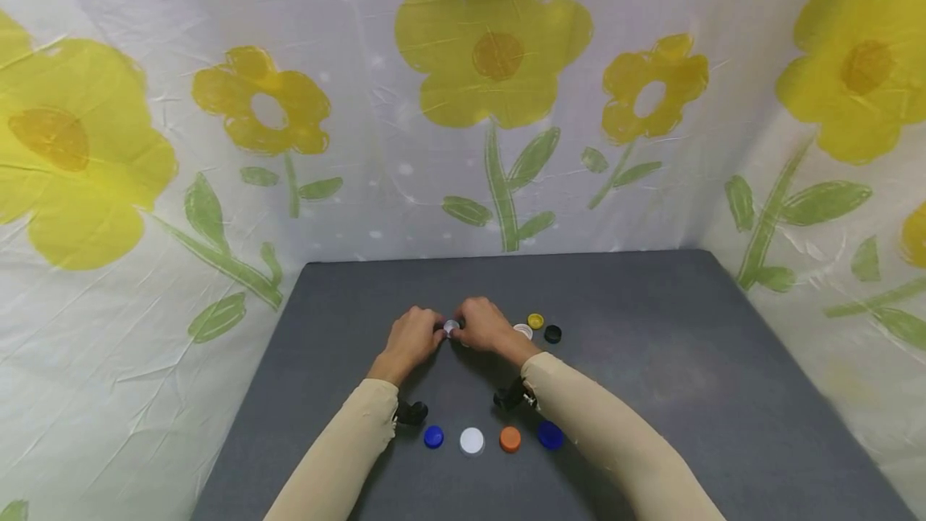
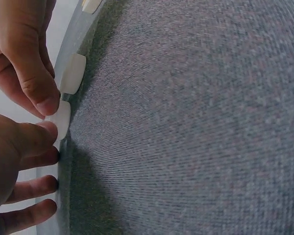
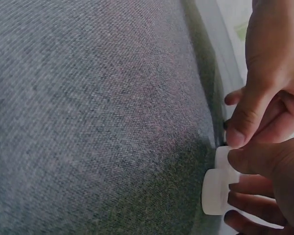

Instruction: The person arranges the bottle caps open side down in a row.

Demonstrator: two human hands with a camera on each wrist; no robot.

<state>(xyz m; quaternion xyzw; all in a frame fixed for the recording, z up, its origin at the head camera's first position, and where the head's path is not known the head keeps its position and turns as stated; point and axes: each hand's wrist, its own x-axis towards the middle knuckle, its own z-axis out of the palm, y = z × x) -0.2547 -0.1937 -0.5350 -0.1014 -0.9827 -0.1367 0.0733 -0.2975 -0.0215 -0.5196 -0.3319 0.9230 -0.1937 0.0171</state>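
Observation:
At the far middle of the table, a white bottle cap point(image 1: 451, 326) sits between my two hands. My left hand point(image 1: 415, 338) pinches its left side, thumb on the near face point(image 2: 63, 120) of the cap. From the other side my right hand point(image 1: 483, 324) pinches the same cap, its thumb point(image 3: 250, 159) on the rim. A second white cap point(image 3: 213, 192) stands close beside it, under the right hand; in the head view that hand mostly hides it. The far fingertips of both hands are partly hidden.
Right of my hands lie another white cap point(image 1: 522, 331), a yellow cap point(image 1: 535, 321) and a black cap point(image 1: 553, 334). Nearer me are a small blue cap point(image 1: 433, 436), a white cap point(image 1: 473, 441), an orange cap point(image 1: 510, 439) and a larger blue cap point(image 1: 551, 435) beside my right sleeve.

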